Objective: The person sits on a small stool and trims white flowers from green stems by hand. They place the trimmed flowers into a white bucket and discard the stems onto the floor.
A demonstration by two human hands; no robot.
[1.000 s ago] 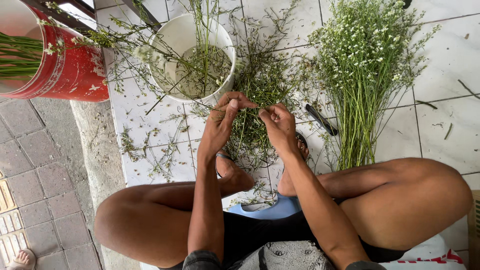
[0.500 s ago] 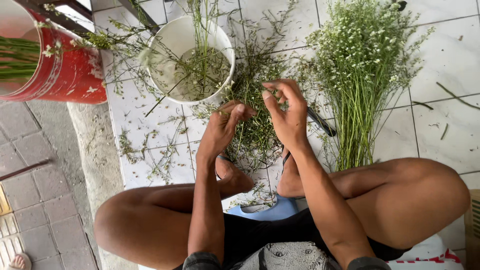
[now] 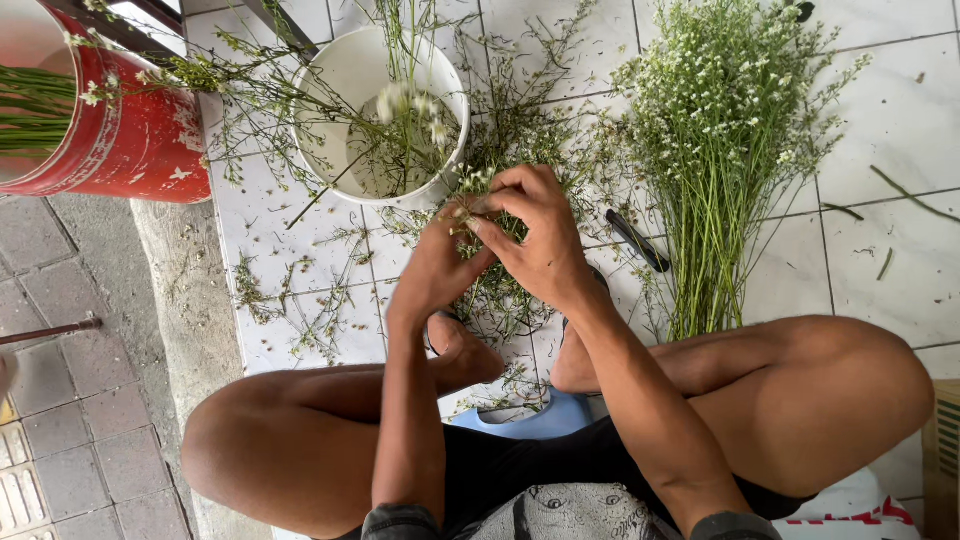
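1. The white tiled floor [image 3: 900,120] carries everything, with a strip of grey paving at its left edge.
2. A person sits cross-legged on it, knees spread wide and feet tucked in beneath the forearms.
3. A big bunch of small white flowers [image 3: 725,110] on long green stems lies on the tiles to the right of the hands, blooms pointing away from the person.
4. A red bucket [image 3: 120,130] stands at the upper left, green stems leaning out of it.
5. A white bucket [image 3: 345,80] stands just beyond the hands; a few thin stems stand in it and a blurred white sprig hangs over its mouth.
6. Trimmed green scraps [image 3: 300,300] lie scattered around the white bucket and under the hands.
7. The right hand [image 3: 540,235] curls around a thin flower sprig [image 3: 470,185], fingers bent and closed on it.
8. The left hand [image 3: 440,265] meets it from below, fingertips pinching the same sprig; the two hands touch.
9. A dark slim tool [image 3: 640,240] lies on the tiles just right of the right hand, beside the bunch's stems.
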